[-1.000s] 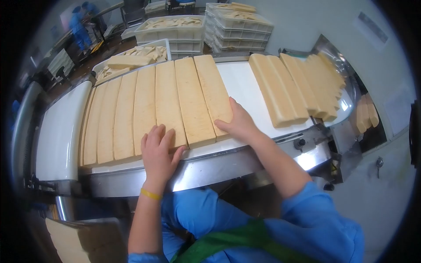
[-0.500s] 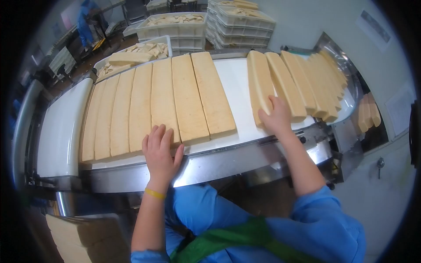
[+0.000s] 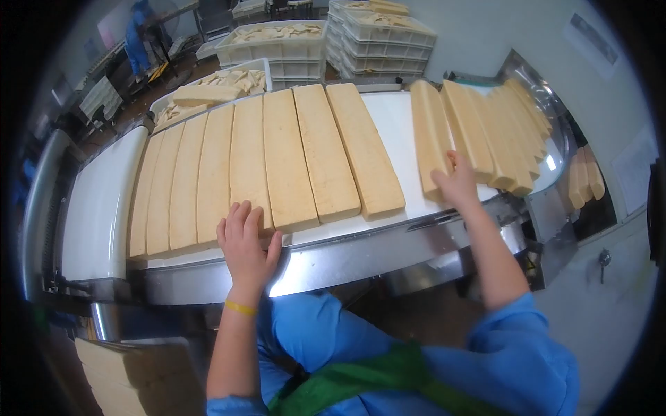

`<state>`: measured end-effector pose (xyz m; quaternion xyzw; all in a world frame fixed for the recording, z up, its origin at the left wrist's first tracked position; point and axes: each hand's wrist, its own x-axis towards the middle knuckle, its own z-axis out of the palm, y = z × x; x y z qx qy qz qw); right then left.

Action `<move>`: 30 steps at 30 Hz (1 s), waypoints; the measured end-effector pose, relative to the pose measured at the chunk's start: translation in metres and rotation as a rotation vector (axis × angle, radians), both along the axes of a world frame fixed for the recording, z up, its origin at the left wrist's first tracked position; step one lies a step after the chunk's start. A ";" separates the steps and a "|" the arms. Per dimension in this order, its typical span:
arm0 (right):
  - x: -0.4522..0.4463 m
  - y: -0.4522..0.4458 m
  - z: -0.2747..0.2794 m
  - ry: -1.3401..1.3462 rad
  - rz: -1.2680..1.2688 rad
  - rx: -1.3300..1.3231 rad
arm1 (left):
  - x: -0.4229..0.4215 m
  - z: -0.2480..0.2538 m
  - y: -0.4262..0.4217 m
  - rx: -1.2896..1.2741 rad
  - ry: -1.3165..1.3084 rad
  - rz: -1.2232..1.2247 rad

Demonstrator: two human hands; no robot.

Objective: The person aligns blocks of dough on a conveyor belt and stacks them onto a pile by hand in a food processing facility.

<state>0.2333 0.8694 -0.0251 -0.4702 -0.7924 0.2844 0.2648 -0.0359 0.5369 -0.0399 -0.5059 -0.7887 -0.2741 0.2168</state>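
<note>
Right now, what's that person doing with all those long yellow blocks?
A person is handling the blocks with bare hands on a white surface. The left hand has its fingers at the near end of one block in a side-by-side row. The right hand is at the near end of another block, across a bare white gap. More blocks are bunched in a curve farther right.

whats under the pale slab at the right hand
The white belt shows left of the pale slab at the right hand and seems to run beneath it; the slab hides whatever is directly underneath.
</note>
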 end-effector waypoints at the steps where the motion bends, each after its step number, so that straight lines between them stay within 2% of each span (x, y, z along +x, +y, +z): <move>1: 0.007 0.008 -0.004 0.176 0.082 -0.148 | -0.001 0.000 -0.002 -0.007 -0.002 -0.001; 2: 0.014 0.016 -0.007 0.353 0.164 -0.295 | -0.001 0.001 -0.003 -0.012 -0.003 -0.003; 5: 0.029 0.051 0.001 -0.238 -0.032 0.583 | -0.002 0.001 -0.004 -0.017 0.001 0.018; 8: 0.012 0.045 0.004 -0.563 -0.351 0.628 | -0.003 -0.001 -0.003 -0.021 0.005 0.029; 11: -0.001 0.030 0.023 -0.616 -0.431 0.249 | -0.002 -0.002 -0.009 -0.023 -0.001 0.039; 14: 0.041 0.056 -0.020 -0.126 -0.206 0.266 | -0.005 0.000 -0.005 0.009 -0.010 0.047; 17: 0.091 0.072 -0.024 0.377 -0.023 -0.173 | -0.002 0.003 -0.006 -0.003 -0.023 0.059; 20: 0.112 0.061 0.012 -0.451 -0.413 0.624 | -0.004 0.003 -0.007 -0.027 -0.036 0.064; 23: 0.108 0.073 0.000 -0.538 -0.480 0.472 | -0.006 0.002 -0.006 -0.006 -0.029 0.070; 26: 0.086 0.066 -0.005 -0.633 -0.376 0.575 | -0.003 0.004 -0.011 -0.006 -0.023 0.072; 29: 0.064 0.056 -0.015 -0.567 -0.249 0.686 | -0.001 0.009 -0.009 0.000 -0.043 0.037; 30: 0.060 0.053 -0.013 -0.566 -0.240 0.592 | 0.000 0.011 -0.009 0.003 -0.057 0.022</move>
